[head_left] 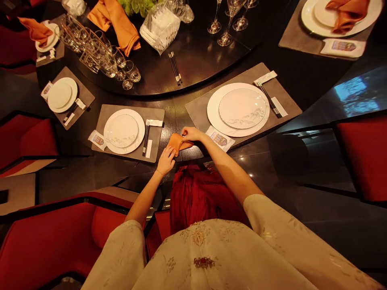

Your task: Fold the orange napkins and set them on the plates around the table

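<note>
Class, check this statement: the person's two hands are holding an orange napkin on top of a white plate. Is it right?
Not quite. The head view shows the orange napkin off the white plate. It is over the dark table, beside the plate. The left hand and right hand are indeed holding it.

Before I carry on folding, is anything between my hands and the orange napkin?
Nothing visible is in the way: your left hand and right hand are both on the orange napkin, which lies at the edge of the dark table, near a printed card.
</note>
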Available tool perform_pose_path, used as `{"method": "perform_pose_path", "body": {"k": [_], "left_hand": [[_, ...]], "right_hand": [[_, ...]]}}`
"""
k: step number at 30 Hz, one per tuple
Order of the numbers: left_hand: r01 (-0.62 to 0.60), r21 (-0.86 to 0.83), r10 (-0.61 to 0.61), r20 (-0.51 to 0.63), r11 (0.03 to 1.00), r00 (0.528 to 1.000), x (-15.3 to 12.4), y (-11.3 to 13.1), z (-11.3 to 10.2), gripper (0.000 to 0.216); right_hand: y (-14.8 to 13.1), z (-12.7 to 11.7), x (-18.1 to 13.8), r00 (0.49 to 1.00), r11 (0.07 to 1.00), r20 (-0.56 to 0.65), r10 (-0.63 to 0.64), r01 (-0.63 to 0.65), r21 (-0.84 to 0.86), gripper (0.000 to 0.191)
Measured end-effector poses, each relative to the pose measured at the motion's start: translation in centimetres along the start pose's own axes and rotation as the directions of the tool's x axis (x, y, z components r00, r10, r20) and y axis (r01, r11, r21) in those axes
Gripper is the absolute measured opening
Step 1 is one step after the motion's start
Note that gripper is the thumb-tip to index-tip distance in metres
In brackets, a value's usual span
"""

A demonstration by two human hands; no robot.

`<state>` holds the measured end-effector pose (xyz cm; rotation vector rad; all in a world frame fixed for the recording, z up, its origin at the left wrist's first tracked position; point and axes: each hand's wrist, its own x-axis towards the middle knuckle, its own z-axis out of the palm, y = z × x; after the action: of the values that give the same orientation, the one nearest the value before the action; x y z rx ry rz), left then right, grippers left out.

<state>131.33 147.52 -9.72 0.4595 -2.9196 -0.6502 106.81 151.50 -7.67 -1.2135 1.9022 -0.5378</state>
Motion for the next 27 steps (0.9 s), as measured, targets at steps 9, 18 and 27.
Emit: {"method": "perform_pose_path", "body": {"k": [9,18,27], "left_hand": [[0.277,-0.388,-0.35,-0.13,0.879,0.928,3.2,0.6,-3.7,0.054],[0.109,-0.994,-0.465,0.099,-0.005,0.88,17.0,4.0,-7.3,0.063],[0.211,-0.737,-0.304,0.498,-0.642,0.812,27.9,16.0,-2.6,0.035]], "right_hand": [[-4.8,0.0,1.8,0.975,0.989,0.207,-0.083,0.107,-0.107,0.027],[-9.1,-10.0,-4.3,0.788,0.993,-0.606,-0.107,0.057,-0.102,0.06],[-0.7,-12.1,-8.3,0.424,0.808,-0.708,0.565,-0.111,0.579,0.05]]}}
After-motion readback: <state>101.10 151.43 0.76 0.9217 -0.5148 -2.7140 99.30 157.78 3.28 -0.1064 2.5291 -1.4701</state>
